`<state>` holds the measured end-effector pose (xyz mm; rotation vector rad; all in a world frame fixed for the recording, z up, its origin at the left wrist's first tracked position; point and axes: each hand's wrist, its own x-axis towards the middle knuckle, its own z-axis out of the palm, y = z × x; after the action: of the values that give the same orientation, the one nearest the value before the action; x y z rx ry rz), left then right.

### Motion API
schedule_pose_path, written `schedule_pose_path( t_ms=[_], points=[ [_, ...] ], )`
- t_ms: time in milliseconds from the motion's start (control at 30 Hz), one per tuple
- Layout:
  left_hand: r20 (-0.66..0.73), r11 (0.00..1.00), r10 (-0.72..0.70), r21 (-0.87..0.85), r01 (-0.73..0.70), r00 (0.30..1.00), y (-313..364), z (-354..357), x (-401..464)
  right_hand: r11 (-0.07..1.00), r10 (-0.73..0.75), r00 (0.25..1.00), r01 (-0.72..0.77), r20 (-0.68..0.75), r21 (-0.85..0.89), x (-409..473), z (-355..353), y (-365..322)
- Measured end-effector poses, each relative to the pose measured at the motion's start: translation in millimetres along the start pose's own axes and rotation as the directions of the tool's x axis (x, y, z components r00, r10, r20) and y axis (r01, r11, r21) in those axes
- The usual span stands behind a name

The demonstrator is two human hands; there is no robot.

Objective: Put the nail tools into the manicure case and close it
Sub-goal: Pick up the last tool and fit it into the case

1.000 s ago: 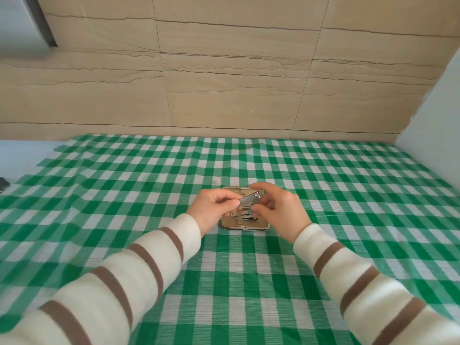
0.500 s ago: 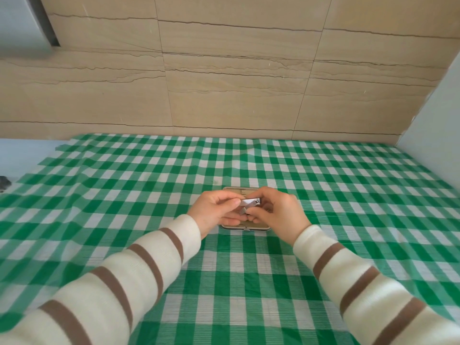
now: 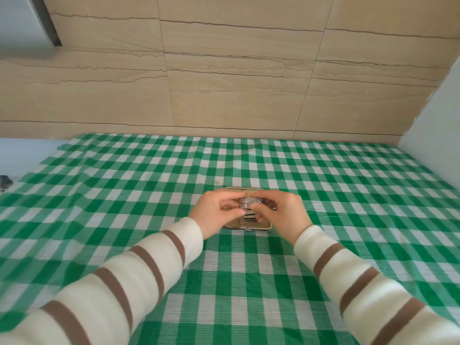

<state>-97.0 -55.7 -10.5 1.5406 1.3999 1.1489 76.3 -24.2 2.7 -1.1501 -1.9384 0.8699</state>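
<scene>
A small gold-toned manicure case [image 3: 264, 225] lies open on the green checked tablecloth [image 3: 348, 195], mostly hidden under my hands. A silver nail clipper [image 3: 249, 202] is held just above the case, pinched between both hands. My left hand [image 3: 216, 215] grips its left end with thumb and fingers. My right hand [image 3: 283, 212] grips its right end. Dark tool slots with other metal tools [image 3: 250, 216] show inside the case below the clipper.
A beige tiled wall [image 3: 224, 70] rises behind the table. A pale panel [image 3: 443, 135] stands at the right edge. A small dark object [image 3: 5, 182] sits at the far left, off the cloth.
Both hands have lowered the nail clipper closer to the open case, and its angle has flattened. The case has not moved.
</scene>
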Motion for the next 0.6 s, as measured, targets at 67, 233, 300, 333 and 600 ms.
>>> schedule_pose_path(
  t_ms=[67, 233, 300, 333, 600],
  points=[
    [-0.029, 0.998, 0.045, 0.054, -0.043, 0.999, 0.2, 1.2, 0.1, 1.0, -0.003, 1.0, 0.003, -0.004, -0.014, -0.2, 0.3, -0.1],
    [-0.063, 0.991, 0.092, 0.098, -0.086, 0.994, 1.6, 1.9, -1.7, 1.0, 0.015, 1.0, -0.015, -0.012, -0.01, 0.0, -0.2, 1.2],
    [-0.077, 0.989, 0.112, 0.105, -0.104, 0.991, 2.4, 0.9, -2.4, 1.0, 0.019, 1.0, -0.019, -0.007, -0.01, 0.0, -0.6, 1.5],
    [-0.087, 0.988, 0.119, 0.106, -0.11, 0.989, 2.7, 0.2, -2.6, 1.0, 0.019, 1.0, -0.019, -0.006, -0.01, 0.0, -0.8, 1.6],
    [-0.111, 0.997, 0.076, -0.009, -0.078, 0.991, 7.0, -1.2, -4.3, 0.997, -0.035, 0.999, 0.035, 0.0, -0.07, -0.8, -2.4, 0.5]
  ],
)
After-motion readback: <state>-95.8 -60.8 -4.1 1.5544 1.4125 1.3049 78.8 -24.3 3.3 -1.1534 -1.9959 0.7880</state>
